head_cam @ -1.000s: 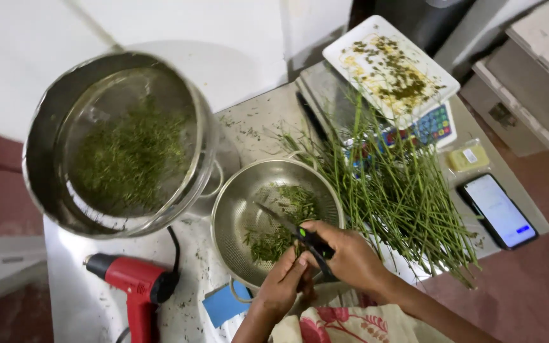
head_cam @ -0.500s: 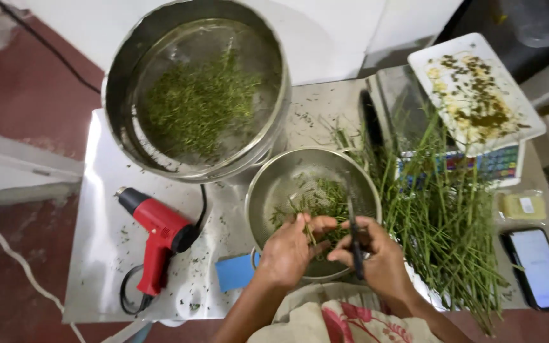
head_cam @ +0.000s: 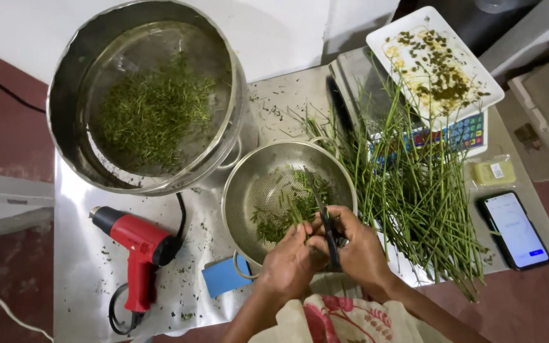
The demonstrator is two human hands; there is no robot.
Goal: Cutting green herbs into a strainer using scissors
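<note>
A: Looking down from the head camera, what were the hands doing?

B: The left hand (head_cam: 292, 262) pinched a small bunch of green stems (head_cam: 285, 215) in clenched fingers. The right hand (head_cam: 358, 249) had its fingers wrapped around dark scissors (head_cam: 326, 223), gripping the handles.

A: Which way did the stems lie from the fingers?

B: They ran away from the fingertips, forward and slightly left, out over a steel colander (head_cam: 257, 184). Their long axis pointed away from the person. The scissor blades lay just right of the bunch, pointing the same way, nearly touching it. I could not tell whether the blades stood open.

A: Which hand was nearer?

B: The left, already holding the stems; the right sat just beside it.

A: What else surrounded the fingers?

B: A loose pile of long stems (head_cam: 418, 184) lay right of the fingers on the metal worktop (head_cam: 84, 267). Farther ahead and left sat a large steel pot (head_cam: 65, 82) of cut greens. A red heat gun (head_cam: 136, 244) lay left.
</note>
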